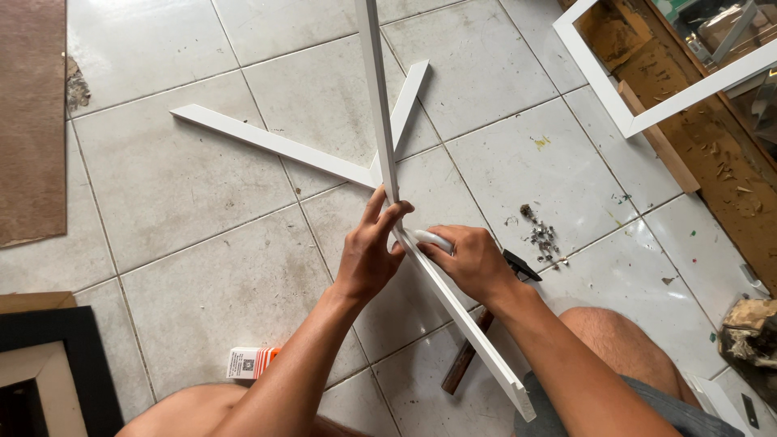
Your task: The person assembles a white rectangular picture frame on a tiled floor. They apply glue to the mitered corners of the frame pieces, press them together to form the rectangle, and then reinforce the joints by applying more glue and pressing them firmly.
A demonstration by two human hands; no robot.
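Head view: your left hand [371, 255] pinches two white strips [387, 162] together where their ends meet in a corner, fingers wrapped around the joint, held up over the floor. Your right hand [473, 260] grips a small white tube [430, 239] with its tip at that corner. I judge one corner is being joined; two more white strips [275, 146] lie loose beneath, not yet added. A hammer [477, 332] and a scatter of metal bits [541, 236] lie on the pale tiled floor [202, 202], a small box [252, 362] by your knee, a finished white frame [639, 121] at upper right.
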